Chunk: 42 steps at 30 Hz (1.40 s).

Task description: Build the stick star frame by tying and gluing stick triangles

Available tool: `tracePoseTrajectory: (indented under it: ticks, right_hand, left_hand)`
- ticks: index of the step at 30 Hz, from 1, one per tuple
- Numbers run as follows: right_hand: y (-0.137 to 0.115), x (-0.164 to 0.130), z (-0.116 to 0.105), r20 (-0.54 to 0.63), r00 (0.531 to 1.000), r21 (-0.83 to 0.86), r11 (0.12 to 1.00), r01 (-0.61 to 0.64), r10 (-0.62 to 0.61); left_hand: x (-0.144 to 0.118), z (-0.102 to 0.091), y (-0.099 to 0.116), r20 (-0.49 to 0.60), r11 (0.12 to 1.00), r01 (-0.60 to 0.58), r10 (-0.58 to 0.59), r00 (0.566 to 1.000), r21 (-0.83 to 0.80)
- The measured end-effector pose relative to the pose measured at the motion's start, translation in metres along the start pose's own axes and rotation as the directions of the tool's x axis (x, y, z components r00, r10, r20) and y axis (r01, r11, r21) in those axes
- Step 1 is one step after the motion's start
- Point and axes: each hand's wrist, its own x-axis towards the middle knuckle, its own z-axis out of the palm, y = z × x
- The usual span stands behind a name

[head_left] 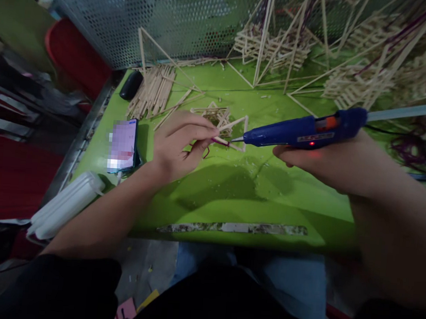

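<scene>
The light is moderate and comes from above, so the green tabletop (232, 190) is bright in the middle. Soft dark shadows lie on it under both hands. The corners and the lower part are dim. Straight lines bend near the edges. The phone screen (122, 144) is blurred into blocks.

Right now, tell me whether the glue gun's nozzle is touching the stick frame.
Cannot tell. In the head view the glue gun nozzle tip meets the stick frame pinched by the left hand; no gap shows.
</scene>
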Motion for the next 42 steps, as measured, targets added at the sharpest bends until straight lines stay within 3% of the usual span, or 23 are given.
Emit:
tracePoseTrajectory:
  ticks: [5, 11, 26, 31, 36, 42]
  right_hand:
    - [-0.015, -0.001, -0.001, 0.047, 0.988, -0.045, 0.988, -0.147, 0.149]
    - [-0.024, -0.002, -0.001, 0.039, 0.978, -0.065, 0.977, -0.204, 0.207]
    - [-0.020, -0.002, 0.000, 0.074, 0.982, -0.070, 0.984, -0.166, 0.172]
    - [-0.024, -0.001, -0.002, 0.094, 0.973, -0.089, 0.975, -0.205, 0.213]
    - [-0.025, -0.002, -0.002, 0.065, 0.982, -0.124, 0.978, -0.169, 0.178]
    - [-0.018, -0.003, -0.002, -0.006, 0.984, -0.093, 0.979, -0.179, 0.179]
  left_hand:
    - [-0.003, -0.002, -0.003, 0.050, 0.996, -0.004, 0.000, 0.999, 0.085]
    - [0.003, -0.001, 0.002, -0.004, 1.000, -0.003, 0.003, 1.000, 0.025]
    - [0.006, 0.000, 0.002, -0.002, 0.999, -0.042, 0.042, 0.999, -0.009]
    - [0.003, -0.002, 0.001, 0.029, 1.000, 0.000, 0.000, 1.000, 0.002]
    - [0.002, -0.002, 0.001, 0.042, 0.998, 0.046, -0.048, 0.998, 0.039]
    - [0.002, -0.006, 0.007, 0.079, 0.985, 0.163, -0.158, 0.984, -0.057]
